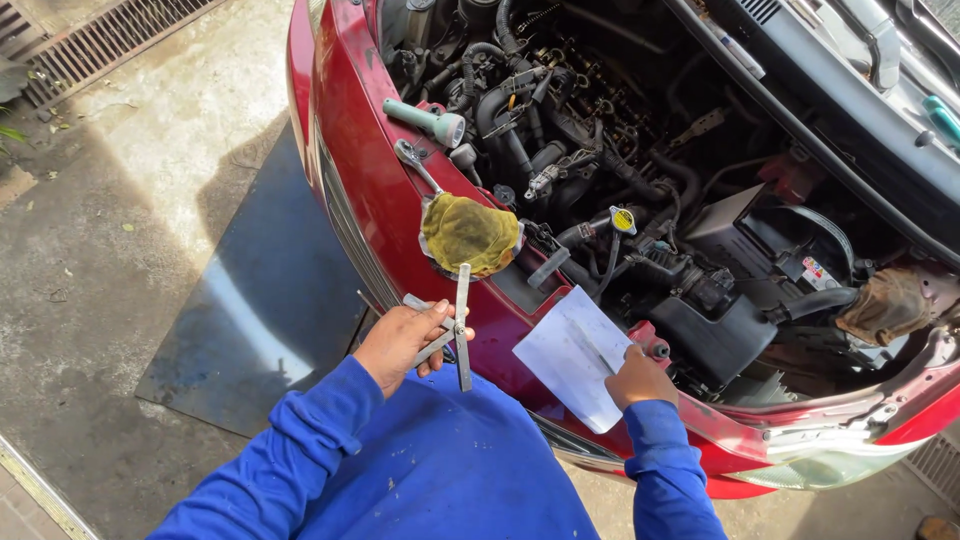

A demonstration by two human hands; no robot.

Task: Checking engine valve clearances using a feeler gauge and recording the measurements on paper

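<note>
A round yellow label (623, 219) is sitting on a cap mid engine bay. A small white and red sticker (818, 272) is showing on the black box near the bay's right side.

- Glossy dark-red car front panel (370, 190), the landmark.
- Mustard-yellow crumpled rag (470, 235) on it.
- Pale-green plastic torch (425, 121) above the rag.
- White paper sheet (573, 355) at its right.
- Blue sleeves (300, 460) below.

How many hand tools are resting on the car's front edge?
2: a green flashlight near the engine, and a ratchet wrench just below it, by the yellow rag. Others may be hidden.
</note>
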